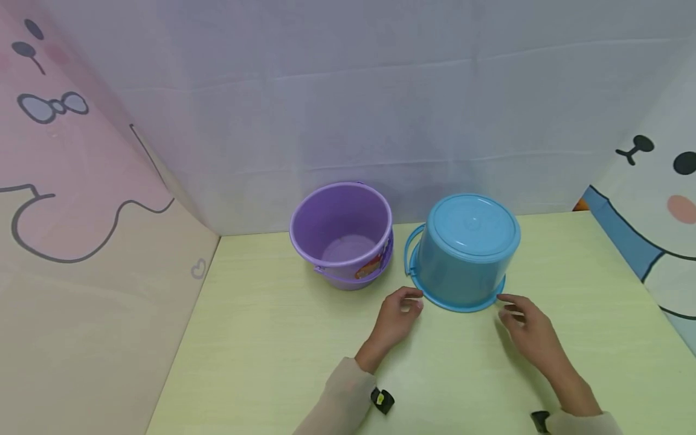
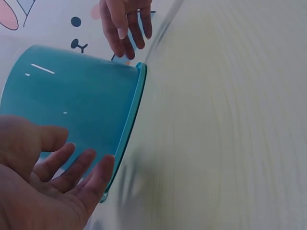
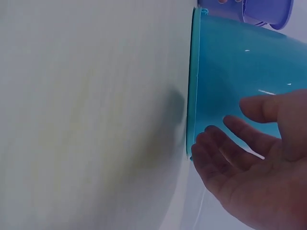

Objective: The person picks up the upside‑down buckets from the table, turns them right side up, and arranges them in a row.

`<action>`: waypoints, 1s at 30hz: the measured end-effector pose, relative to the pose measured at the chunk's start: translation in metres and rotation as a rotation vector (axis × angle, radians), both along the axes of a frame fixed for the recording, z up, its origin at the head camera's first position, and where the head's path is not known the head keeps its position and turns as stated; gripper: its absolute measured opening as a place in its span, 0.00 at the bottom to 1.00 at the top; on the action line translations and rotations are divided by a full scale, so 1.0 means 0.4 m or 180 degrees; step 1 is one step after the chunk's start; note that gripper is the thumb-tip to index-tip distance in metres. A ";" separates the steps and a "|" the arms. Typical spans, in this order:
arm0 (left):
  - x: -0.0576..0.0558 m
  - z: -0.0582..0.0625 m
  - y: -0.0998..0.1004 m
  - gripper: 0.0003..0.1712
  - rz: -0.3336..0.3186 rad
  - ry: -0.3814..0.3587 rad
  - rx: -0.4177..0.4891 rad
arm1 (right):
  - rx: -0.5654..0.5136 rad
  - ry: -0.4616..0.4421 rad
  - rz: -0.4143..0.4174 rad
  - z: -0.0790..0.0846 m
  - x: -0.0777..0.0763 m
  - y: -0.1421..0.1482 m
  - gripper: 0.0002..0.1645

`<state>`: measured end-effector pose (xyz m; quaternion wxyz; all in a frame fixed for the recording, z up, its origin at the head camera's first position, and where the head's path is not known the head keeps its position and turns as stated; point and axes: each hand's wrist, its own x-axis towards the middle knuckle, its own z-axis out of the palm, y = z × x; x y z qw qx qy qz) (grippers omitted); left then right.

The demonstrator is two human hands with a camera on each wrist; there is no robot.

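Note:
A blue bucket [image 1: 462, 272] stands upside down on the table, its base facing up and its handle hanging at the left side. Just in front of its left rim is my left hand [image 1: 397, 317], fingers loosely bent with nothing in them. My right hand [image 1: 530, 332] is at the front right of the same rim, its fingers relaxed and holding nothing. Both wrist views show the fingers spread close beside the blue wall. Left of the blue bucket, a purple bucket [image 1: 348, 232] sits upright with its mouth up and its handle lowered at the front.
The pale yellow-green table [image 1: 244, 350] meets a white cloth backdrop [image 1: 337, 109] behind the buckets. Side panels with cartoon animals, a pink one [image 1: 81, 157] on the left and a white one [image 1: 663, 199] on the right, border the table.

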<state>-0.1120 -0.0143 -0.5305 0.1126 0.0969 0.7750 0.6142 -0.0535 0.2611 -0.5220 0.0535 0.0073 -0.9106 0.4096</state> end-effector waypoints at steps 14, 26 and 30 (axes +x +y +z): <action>0.003 -0.003 0.018 0.25 -0.0533 0.0856 -0.1421 | 0.0595 0.0374 0.0702 -0.030 -0.020 0.019 0.35; 0.019 -0.006 0.045 0.30 -0.0641 0.1345 -0.2770 | 0.1452 0.0068 0.0690 -0.023 -0.010 -0.002 0.40; 0.022 -0.013 0.046 0.30 -0.0593 0.1458 -0.2943 | 0.1583 0.0126 0.0642 -0.018 -0.004 -0.011 0.38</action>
